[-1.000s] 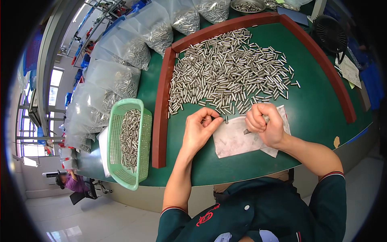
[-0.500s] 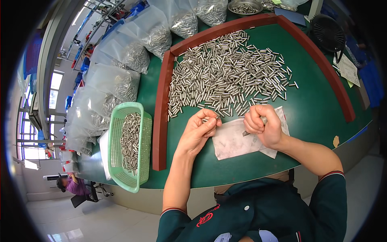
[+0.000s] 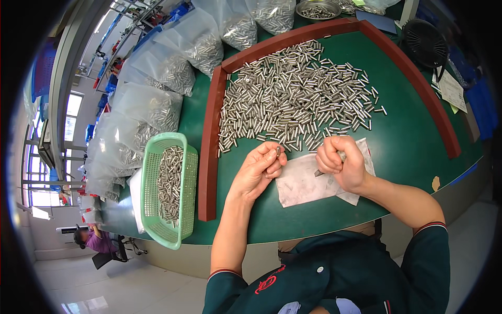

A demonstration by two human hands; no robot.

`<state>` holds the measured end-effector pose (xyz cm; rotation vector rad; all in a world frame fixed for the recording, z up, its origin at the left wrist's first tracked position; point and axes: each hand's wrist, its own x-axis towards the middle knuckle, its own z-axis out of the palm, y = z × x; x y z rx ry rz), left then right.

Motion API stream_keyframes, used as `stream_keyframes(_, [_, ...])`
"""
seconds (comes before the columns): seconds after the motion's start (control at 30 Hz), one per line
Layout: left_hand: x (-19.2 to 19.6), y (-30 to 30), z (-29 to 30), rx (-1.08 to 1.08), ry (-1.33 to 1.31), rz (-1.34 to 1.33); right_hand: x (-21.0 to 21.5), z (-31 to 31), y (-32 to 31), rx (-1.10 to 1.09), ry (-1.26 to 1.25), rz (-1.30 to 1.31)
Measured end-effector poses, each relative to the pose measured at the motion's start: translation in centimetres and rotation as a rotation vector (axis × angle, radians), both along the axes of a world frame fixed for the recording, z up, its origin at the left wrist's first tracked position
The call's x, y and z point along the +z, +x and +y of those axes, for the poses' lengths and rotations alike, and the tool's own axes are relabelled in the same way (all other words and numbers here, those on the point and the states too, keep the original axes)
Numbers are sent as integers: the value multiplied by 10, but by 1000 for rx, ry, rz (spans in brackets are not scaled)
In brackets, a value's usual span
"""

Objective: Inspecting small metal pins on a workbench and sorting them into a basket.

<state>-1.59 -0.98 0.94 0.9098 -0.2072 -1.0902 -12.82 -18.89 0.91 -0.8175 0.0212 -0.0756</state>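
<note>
My left hand (image 3: 255, 171) is closed at the near edge of a broad heap of short silvery metal pins (image 3: 293, 99). Between its thumb and fingertips stands one metal pin (image 3: 278, 152). My right hand (image 3: 346, 166) makes a fist over a stained white cloth (image 3: 298, 184) lying on the green table. A dark tip (image 3: 318, 173) pokes out beneath the fist and a pale bit shows at its top; the fingers hide what kind of object it is. The two hands are a short distance apart.
Dark red wooden bars (image 3: 208, 157) frame the heap on the left, back and right. Outside them on the left stands a green plastic basket (image 3: 189, 209) of pins. Clear bags of pins (image 3: 175, 73) line the far left. A black fan (image 3: 424, 43) stands at the back right.
My left hand's fingers have shifted slightly, and the metal pin in them now stands more upright and shows more. The right fist has stayed where it was.
</note>
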Motion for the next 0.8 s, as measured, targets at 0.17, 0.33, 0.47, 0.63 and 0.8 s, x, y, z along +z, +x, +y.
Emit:
stream_keyframes(0.17, [5,0,0,-2,43,23,1,1,0,3,7,-5])
stream_keyframes(0.33, [6,-1,1,12,67,22,1,1,-1,3,4,-5])
stream_keyframes(0.47, [7,-7,-1,2,154,-168,0,2,-1,0,10,3])
stream_keyframes(0.63, [15,-37,-14,-105,523,-1036,1,2,-1,-13,37,13])
stream_keyframes(0.8, [15,-49,-19,-141,706,-1402,0,3,0,-34,67,-88])
